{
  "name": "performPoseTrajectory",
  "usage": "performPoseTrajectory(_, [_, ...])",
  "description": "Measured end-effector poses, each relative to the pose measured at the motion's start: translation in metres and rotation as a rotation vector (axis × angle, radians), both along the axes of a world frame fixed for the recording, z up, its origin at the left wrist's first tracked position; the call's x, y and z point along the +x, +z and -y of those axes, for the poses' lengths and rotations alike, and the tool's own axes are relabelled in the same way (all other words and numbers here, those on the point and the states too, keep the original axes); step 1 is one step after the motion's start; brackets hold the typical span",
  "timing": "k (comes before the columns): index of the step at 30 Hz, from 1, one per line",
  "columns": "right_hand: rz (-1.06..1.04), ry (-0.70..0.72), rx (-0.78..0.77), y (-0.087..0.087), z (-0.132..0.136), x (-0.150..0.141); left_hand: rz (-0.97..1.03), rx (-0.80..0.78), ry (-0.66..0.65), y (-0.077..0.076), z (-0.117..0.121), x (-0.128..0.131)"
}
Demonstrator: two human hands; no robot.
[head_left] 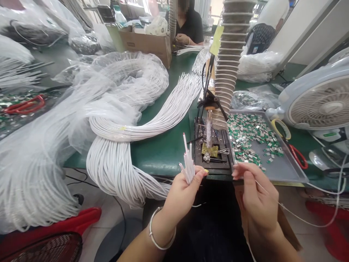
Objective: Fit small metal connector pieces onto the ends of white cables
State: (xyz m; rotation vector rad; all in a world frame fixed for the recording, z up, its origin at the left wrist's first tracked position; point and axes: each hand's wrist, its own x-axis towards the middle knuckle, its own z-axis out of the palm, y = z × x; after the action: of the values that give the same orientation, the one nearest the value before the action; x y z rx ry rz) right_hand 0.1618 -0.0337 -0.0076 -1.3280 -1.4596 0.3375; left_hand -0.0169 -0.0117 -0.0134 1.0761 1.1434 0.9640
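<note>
My left hand (pixel 181 193) is closed around a small bundle of white cables (pixel 188 167), with their pinkish tips pointing up. A small yellow bit shows at its fingertips. My right hand (pixel 259 196) has its fingers curled in, near the tray's front corner. A thin solder wire (pixel 296 221) runs through it from the right; its free end is hard to make out. Between and beyond both hands, a soldering iron (pixel 209 127) hangs tip down over a stand (pixel 200 160) with a yellow sponge (pixel 211 150).
Large bundles of white cables (pixel 152 127) cover the left side and droop over the table edge. A grey tray (pixel 290 173) holds many small green-and-silver circuit boards (pixel 245 127). A ribbed duct (pixel 234 54), fan (pixel 321 94) and red-handled scissors (pixel 298 156) stand around. Another person (pixel 191 25) sits opposite.
</note>
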Motion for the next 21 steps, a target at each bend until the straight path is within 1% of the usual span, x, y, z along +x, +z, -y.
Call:
performPoseTrajectory(2, [0.166, -0.100, 0.045, 0.004, -0.007, 0.014, 0.097, -0.051, -0.007, -0.006, -0.001, -0.001])
performPoseTrajectory(4, [0.336, -0.198, 0.043, 0.006, -0.017, 0.029, 0.198, -0.069, 0.003, -0.010, -0.002, -0.002])
performPoseTrajectory(6, [0.464, -0.232, -0.018, 0.005, -0.025, 0.043, 0.281, -0.061, 0.029, -0.012, -0.003, -0.002])
performPoseTrajectory(8, [0.543, -0.212, -0.113, 0.003, -0.032, 0.053, 0.341, -0.048, 0.059, -0.012, -0.003, 0.000])
performPoseTrajectory(10, [0.592, -0.180, -0.208, 0.001, -0.036, 0.058, 0.388, -0.052, 0.080, -0.012, -0.004, 0.002])
performPoseTrajectory(12, [0.620, -0.158, -0.266, 0.000, -0.038, 0.059, 0.420, -0.066, 0.094, -0.011, -0.005, 0.004])
performPoseTrajectory(21, [0.625, -0.125, -0.272, 0.003, -0.037, 0.053, 0.458, -0.122, 0.156, -0.006, -0.007, 0.010])
